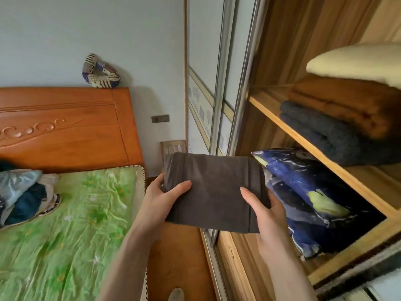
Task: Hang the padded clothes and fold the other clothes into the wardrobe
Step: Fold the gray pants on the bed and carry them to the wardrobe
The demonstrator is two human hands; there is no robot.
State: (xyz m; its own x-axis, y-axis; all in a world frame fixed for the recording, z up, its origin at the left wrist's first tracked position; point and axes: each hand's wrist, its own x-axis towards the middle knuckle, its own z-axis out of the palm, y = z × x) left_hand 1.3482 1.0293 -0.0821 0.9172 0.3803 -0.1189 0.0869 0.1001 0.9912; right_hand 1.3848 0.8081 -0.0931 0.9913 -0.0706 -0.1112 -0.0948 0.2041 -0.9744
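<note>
A folded dark grey-brown garment (213, 190) is held flat in front of the open wardrobe (303, 140). My left hand (160, 200) grips its left edge, thumb on top and fingers underneath. My right hand (263, 211) grips its right edge the same way. The garment hovers just left of the wardrobe's lower compartment, where a dark blue patterned bundle (310, 198) lies. More clothes (23, 194) sit in a heap on the bed at the left.
The upper wardrobe shelf (288, 131) carries folded dark grey (329, 135), brown (351, 109) and cream (355, 61) blankets. A sliding door (219, 88) stands left of the opening. The bed has a green cover (71, 231) and a wooden headboard (65, 127). A wooden chair back (172, 146) stands by the wall.
</note>
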